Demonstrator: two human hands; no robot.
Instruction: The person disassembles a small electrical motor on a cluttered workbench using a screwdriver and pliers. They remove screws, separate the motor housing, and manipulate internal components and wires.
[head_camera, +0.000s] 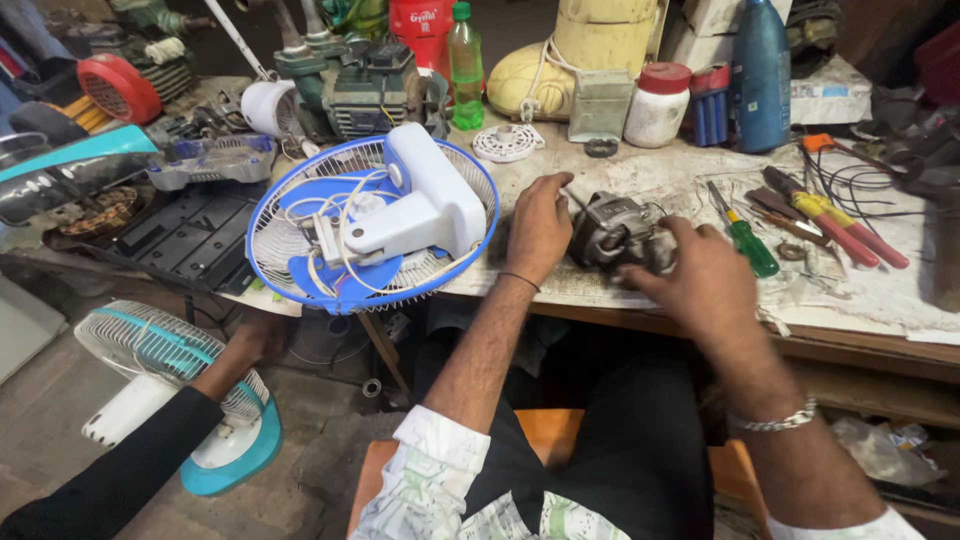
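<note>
A small grey electric motor (612, 230) lies on the paper-covered workbench (880, 290). My left hand (537, 224) rests against the motor's left side, fingers curled on it. My right hand (700, 280) grips the motor's right end; it is blurred. Left of my hands, a blue and white table fan (372, 222) lies face down on the bench, its white base and cord on top of the grille.
A green screwdriver (745, 240), red and yellow pliers (840, 225), bottles, jars and motor parts crowd the bench. Another person's arm in a black sleeve (150, 450) reaches toward a teal and white fan (180, 390) on the floor at left.
</note>
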